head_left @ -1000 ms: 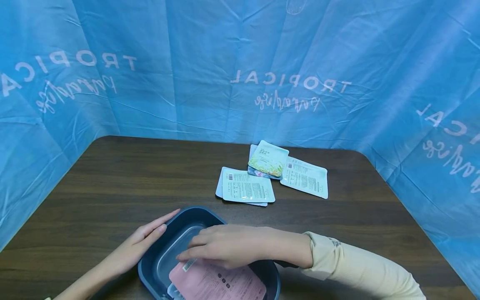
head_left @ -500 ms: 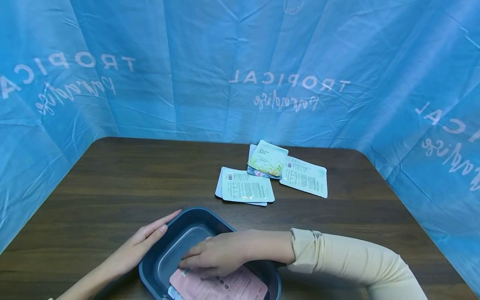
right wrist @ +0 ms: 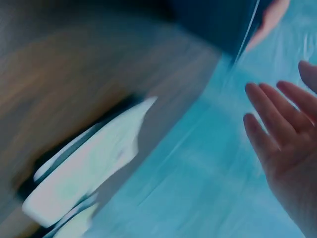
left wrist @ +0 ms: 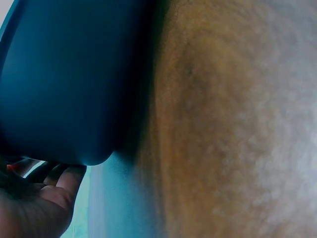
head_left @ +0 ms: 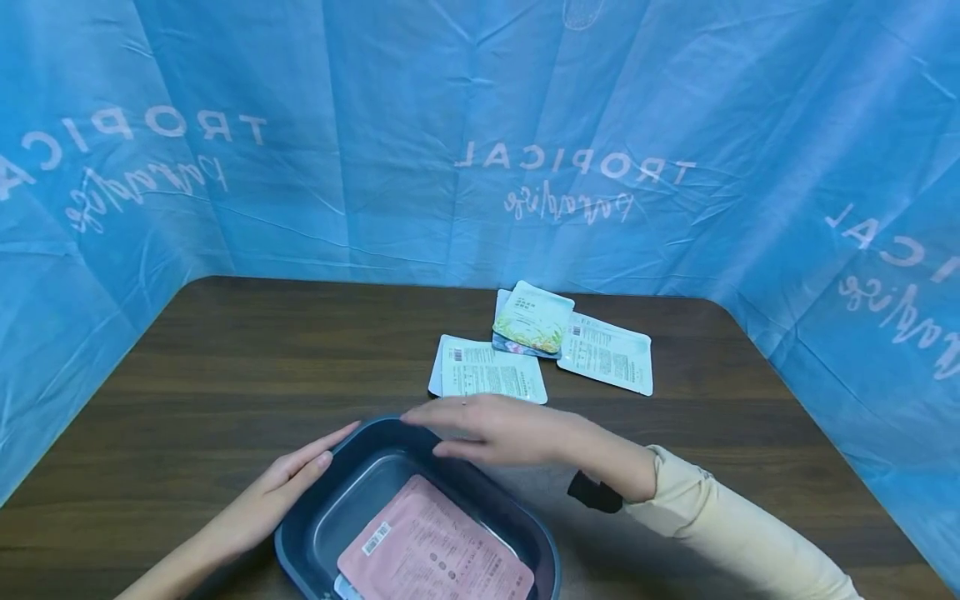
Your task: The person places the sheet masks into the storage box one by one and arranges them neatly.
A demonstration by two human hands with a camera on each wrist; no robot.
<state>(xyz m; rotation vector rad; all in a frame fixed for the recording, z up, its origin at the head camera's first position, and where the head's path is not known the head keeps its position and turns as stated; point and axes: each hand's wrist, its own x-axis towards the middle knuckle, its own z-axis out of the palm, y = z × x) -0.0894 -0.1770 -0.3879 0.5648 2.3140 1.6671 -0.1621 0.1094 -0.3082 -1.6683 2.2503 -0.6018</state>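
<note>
A dark blue plastic basin (head_left: 352, 496) stands at the front of the table. Inside lies a pink face-mask sachet (head_left: 438, 546) with a barcode, and a light blue sachet (head_left: 347, 588) peeks out beneath it. My left hand (head_left: 281, 479) rests along the basin's left side, fingers extended; its fingertips also show against the outer wall in the left wrist view. My right hand (head_left: 495, 429) hovers over the basin's far right rim with fingers extended and nothing held. In the right wrist view that hand (right wrist: 292, 129) is spread apart from the sachets.
Beyond the basin, a pale green sachet (head_left: 495, 372) overlaps a light blue one (head_left: 436, 375). Farther back lie a floral-printed sachet (head_left: 536, 318) over a blue one and another pale green sachet (head_left: 607, 354). A blue printed curtain (head_left: 405, 167) borders the wooden table (head_left: 300, 350).
My right hand has left the pink sachet in the basin and moved up and away toward the table sachets. The pink sachet now lies uncovered. My left hand has stayed at the basin.
</note>
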